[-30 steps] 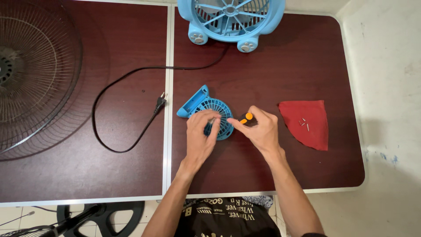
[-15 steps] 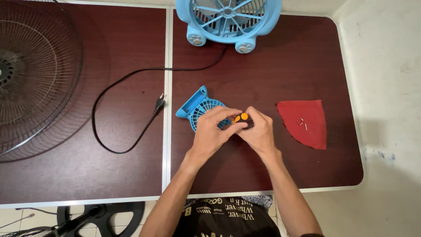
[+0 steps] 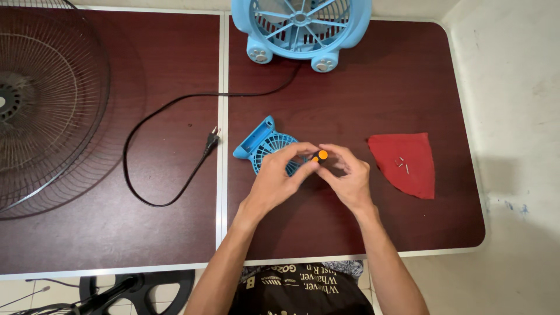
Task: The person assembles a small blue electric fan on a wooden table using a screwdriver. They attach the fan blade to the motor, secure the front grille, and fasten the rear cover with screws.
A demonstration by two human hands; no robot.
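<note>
A dark red-brown tabletop stands against a pale wall, split by a light seam. Near its middle lies a small blue grille, flat on the surface. The left hand rests over the grille's right part, fingers curled, its fingertips on an orange-capped screwdriver that stands above the grille. The right hand meets it from the other side, fingers loosely bent around the same tool. To the right lies a red cloth with small screws on it. A blue fan stands at the far edge, its black cord and plug trailing left toward a wire guard.
</note>
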